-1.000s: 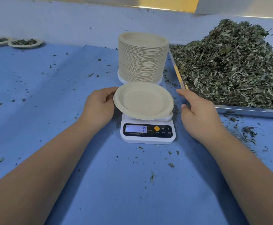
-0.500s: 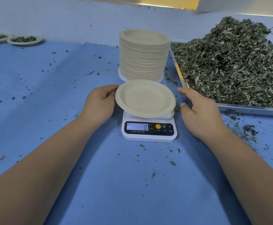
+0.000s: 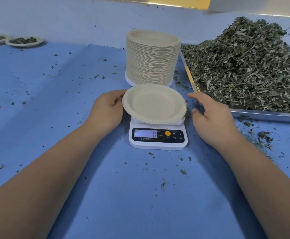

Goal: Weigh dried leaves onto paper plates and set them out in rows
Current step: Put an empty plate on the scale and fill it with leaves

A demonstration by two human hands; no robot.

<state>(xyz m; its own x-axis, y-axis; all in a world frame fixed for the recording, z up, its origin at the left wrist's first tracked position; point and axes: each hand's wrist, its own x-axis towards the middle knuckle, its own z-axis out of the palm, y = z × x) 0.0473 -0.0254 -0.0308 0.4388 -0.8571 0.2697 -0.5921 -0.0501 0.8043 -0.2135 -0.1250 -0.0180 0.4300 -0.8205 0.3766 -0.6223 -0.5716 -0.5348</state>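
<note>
Both bare forearms reaching forward. Left hand curling, thumb and fingers pinching left rim of paper plate. Right hand hovering palm-down, fingers loosely extending, thumb spreading inward.

One wide-angle view, taken from the person's head, faces forward and down across a blue worktop. Both forearms enter from the near edge. The scale and plate sit close, at centre; a leaf heap fills the far right, filled plates the far left.
</note>
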